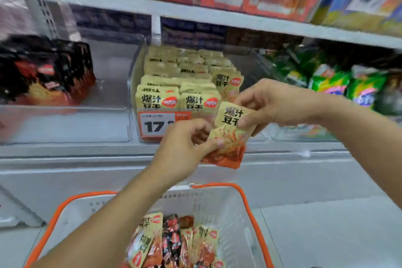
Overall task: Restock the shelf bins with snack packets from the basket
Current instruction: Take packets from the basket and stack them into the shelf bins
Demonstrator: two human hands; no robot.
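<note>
left hand (185, 143) pinches yellow packet (230, 135) low | right hand (272, 104) grips its top | just before clear bin (133, 76) | basket (245, 202) below

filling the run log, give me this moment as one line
both hands hold yellow packet | before yellow-packet bin | basket below, packets left

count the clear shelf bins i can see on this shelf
3: left bin with black packets, middle bin with yellow packets, right bin with green packets; more may lie beyond the frame.

Cream packet (230, 135) with black lettering and orange-red base, white basket (219, 204) rimmed in orange
</note>
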